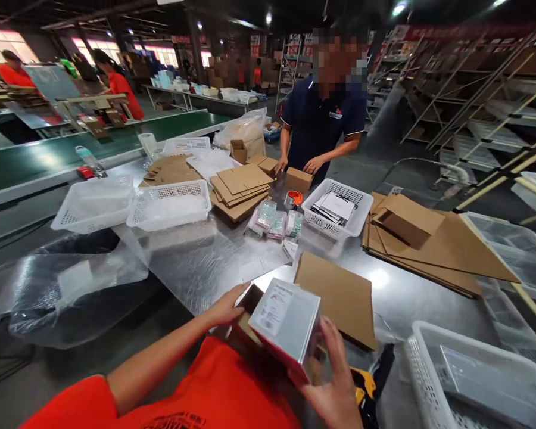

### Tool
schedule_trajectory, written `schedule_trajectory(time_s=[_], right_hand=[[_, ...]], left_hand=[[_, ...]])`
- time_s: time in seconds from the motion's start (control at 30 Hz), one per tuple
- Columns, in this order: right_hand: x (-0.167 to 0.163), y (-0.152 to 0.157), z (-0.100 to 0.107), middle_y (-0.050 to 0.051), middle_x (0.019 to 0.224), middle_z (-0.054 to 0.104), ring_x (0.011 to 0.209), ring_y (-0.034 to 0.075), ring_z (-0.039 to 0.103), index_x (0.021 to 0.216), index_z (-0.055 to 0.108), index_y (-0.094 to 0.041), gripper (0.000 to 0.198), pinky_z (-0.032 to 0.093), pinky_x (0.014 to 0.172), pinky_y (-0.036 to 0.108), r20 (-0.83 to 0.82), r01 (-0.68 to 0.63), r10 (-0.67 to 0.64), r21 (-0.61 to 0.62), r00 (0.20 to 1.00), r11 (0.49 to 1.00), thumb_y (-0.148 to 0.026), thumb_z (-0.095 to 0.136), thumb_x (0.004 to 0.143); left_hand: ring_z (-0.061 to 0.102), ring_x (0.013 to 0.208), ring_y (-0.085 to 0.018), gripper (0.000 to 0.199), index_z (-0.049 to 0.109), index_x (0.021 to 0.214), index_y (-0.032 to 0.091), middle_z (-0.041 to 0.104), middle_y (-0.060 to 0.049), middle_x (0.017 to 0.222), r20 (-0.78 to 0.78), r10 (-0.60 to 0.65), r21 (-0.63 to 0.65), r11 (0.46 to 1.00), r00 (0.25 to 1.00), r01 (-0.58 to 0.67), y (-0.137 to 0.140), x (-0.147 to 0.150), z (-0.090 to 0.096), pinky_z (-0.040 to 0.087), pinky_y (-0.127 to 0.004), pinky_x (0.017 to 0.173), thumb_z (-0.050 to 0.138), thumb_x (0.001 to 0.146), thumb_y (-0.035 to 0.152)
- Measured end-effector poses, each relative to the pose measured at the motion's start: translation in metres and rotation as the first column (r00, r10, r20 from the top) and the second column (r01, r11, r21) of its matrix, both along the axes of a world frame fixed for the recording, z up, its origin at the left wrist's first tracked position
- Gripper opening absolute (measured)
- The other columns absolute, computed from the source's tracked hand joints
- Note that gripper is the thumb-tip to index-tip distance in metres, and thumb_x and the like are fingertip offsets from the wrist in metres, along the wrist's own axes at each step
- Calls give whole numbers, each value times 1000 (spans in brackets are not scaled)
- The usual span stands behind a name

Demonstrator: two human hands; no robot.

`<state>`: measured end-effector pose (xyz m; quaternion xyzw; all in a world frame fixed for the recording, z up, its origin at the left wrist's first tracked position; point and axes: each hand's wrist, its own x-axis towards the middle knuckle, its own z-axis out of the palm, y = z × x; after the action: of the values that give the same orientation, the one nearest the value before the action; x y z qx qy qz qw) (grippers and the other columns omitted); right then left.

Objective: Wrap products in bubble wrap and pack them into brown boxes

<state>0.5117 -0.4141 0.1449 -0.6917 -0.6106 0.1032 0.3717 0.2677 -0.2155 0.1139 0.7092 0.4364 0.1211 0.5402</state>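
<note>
Close to my body, my left hand point(228, 307) grips the side of an open brown cardboard box point(242, 328). My right hand point(333, 381) is closed around a grey-white product box point(288, 316) with a printed label on its top and red on its side. This product box is tilted and sits at the mouth of the cardboard box; how far inside it is, I cannot tell. A flat cardboard piece point(339, 298) lies just beyond on the metal table point(183, 262). Beside my right hand is a yellow and black tool point(366, 384), partly hidden.
White baskets stand at the right front point(422, 351), centre point(361, 217) and left point(170, 205). Stacked cardboard point(429, 262) lies at the right, bubble-wrapped packets point(272, 220) and orange tape point(293, 198) mid-table. Across the table a person point(324, 119) handles a small carton point(298, 179).
</note>
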Motion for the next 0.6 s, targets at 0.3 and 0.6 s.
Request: schedule_trajectory(time_s=[0.3,0.6], right_hand=[[-25,42,10,20,132,53,113,46,53,149,37,-37,91,49,85,62,491,-64,182,-248,852,967,-43,75,67],[-17,74,-6,13,162,26,147,39,23,155,24,-21,73,24,114,67,445,-401,596,-460,668,793,-62,33,95]], left_hand=[[44,140,-32,71,57,138,17,52,-10,147,308,230,-134,971,923,-198,-27,2,-21,30,-48,120,63,81,59],[42,141,-29,76,52,143,17,48,-9,150,276,220,-152,971,936,-183,-30,4,-22,25,-45,123,47,87,69]])
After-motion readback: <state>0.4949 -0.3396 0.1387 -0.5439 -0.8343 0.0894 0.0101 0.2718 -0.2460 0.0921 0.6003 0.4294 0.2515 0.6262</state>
